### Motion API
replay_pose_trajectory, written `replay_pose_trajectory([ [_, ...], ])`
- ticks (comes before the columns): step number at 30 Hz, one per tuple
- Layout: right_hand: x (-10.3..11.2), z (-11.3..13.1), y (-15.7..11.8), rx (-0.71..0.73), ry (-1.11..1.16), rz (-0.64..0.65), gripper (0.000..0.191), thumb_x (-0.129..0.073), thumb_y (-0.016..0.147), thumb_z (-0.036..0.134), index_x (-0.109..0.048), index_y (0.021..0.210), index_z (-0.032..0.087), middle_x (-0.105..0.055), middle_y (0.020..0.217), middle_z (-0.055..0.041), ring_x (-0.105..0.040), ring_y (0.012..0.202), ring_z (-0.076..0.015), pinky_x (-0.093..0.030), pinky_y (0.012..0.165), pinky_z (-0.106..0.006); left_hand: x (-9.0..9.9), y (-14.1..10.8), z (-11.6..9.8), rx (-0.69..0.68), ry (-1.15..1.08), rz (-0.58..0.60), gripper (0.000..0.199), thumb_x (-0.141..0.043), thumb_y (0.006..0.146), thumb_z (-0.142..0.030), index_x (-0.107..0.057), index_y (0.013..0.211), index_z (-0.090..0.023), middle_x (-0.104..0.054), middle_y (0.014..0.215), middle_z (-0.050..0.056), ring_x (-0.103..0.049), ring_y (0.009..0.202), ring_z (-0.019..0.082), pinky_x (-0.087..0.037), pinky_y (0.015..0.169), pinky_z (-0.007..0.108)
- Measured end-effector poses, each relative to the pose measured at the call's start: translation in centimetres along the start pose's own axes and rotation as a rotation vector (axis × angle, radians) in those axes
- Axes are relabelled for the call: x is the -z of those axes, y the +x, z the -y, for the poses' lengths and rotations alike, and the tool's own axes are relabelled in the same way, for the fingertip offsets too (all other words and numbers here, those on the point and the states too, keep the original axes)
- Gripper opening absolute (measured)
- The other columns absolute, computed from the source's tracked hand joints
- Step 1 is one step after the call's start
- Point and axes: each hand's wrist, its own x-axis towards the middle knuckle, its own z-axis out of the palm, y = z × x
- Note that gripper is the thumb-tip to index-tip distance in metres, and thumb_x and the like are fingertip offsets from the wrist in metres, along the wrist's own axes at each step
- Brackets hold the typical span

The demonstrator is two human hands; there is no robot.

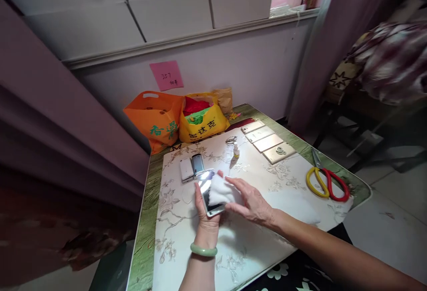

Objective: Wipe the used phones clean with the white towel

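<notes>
My left hand (205, 211), with a green bangle (203, 250) at the wrist, is closed around a white-framed smartphone (204, 184) with its dark screen turned up. Light glares off the phone's far end. Pressed over the right part of the screen is a white cloth (224, 191) with a zigzag edge. My right hand (251, 202) pinches this cloth between thumb and fingers. Just beyond the held phone lie a white phone (186, 169) and a dark phone (198, 163). A small spray bottle (236, 150) stands past my hands.
Several gold and white phones (265, 142) lie in a row at the back right, the nearest with a ring holder. Red-and-yellow-handled scissors (325, 182) rest near the table's right edge. An orange bag (155, 117) and a yellow bag (205, 124) stand against the wall.
</notes>
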Motion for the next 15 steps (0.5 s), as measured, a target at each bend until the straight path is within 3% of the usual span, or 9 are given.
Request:
replay_pose_trajectory([
  [2,1.7,-0.2,-0.4,0.064,-0.024,-0.022,0.071,-0.066,0.09,0.051,-0.041,0.149,0.02,-0.06,0.137,-0.0146,-0.059,0.122,-0.0273,-0.051,0.1,-0.042,0.4,0.4,-0.9,-0.088,0.028,0.003,0.058,-0.05,0.091,-0.063,-0.065,0.128,-0.02,-0.075,0.112,0.01,-0.068,0.11,0.026,-0.052,0.102,0.04],
  [3,2.9,-0.6,-0.9,0.046,-0.093,-0.071,0.063,-0.064,0.092,0.049,-0.046,0.145,0.02,-0.062,0.134,-0.0143,-0.06,0.12,-0.0275,-0.051,0.1,-0.043,0.7,0.5,-1.3,-0.153,0.037,-0.007,0.065,-0.049,0.089,-0.068,-0.063,0.13,-0.02,-0.074,0.115,0.01,-0.066,0.115,0.027,-0.051,0.102,0.04],
  [5,6.4,-2.3,-2.4,-0.092,-0.311,-0.207,0.035,-0.057,0.097,0.041,-0.061,0.124,0.02,-0.069,0.116,-0.0122,-0.065,0.105,-0.0262,-0.052,0.092,-0.041,1.1,0.9,-2.1,-0.286,0.094,-0.059,0.071,-0.047,0.084,-0.076,-0.064,0.128,-0.023,-0.074,0.118,0.01,-0.063,0.121,0.027,-0.053,0.1,0.039],
  [7,10.5,-4.7,-4.4,-0.312,-0.554,-0.291,0.025,-0.054,0.097,0.038,-0.065,0.107,0.018,-0.07,0.097,-0.01,-0.066,0.084,-0.0239,-0.052,0.078,-0.037,1.4,1.3,-2.7,-0.302,0.196,-0.039,0.068,-0.046,0.085,-0.076,-0.065,0.126,-0.026,-0.072,0.121,0.009,-0.058,0.127,0.028,-0.051,0.103,0.042],
  [11,16.8,-8.8,-8.4,-0.731,-0.895,-0.225,0.03,-0.059,0.09,0.041,-0.063,0.108,0.017,-0.068,0.103,-0.0123,-0.064,0.097,-0.0303,-0.049,0.078,-0.039,1.3,1.9,-3.3,-0.308,0.251,-0.073,0.068,-0.048,0.081,-0.077,-0.067,0.119,-0.024,-0.073,0.117,0.008,-0.058,0.126,0.028,-0.049,0.105,0.044],
  [15,18.8,-10.2,-10.3,-0.968,-0.886,-0.134,0.043,-0.056,0.088,0.05,-0.06,0.119,0.021,-0.066,0.111,-0.0121,-0.065,0.096,-0.0313,-0.049,0.07,-0.038,-0.5,1.8,-4.3,-0.51,0.254,-0.089,0.065,-0.051,0.078,-0.078,-0.069,0.112,-0.026,-0.071,0.122,0.003,-0.058,0.122,0.025,-0.05,0.103,0.042],
])
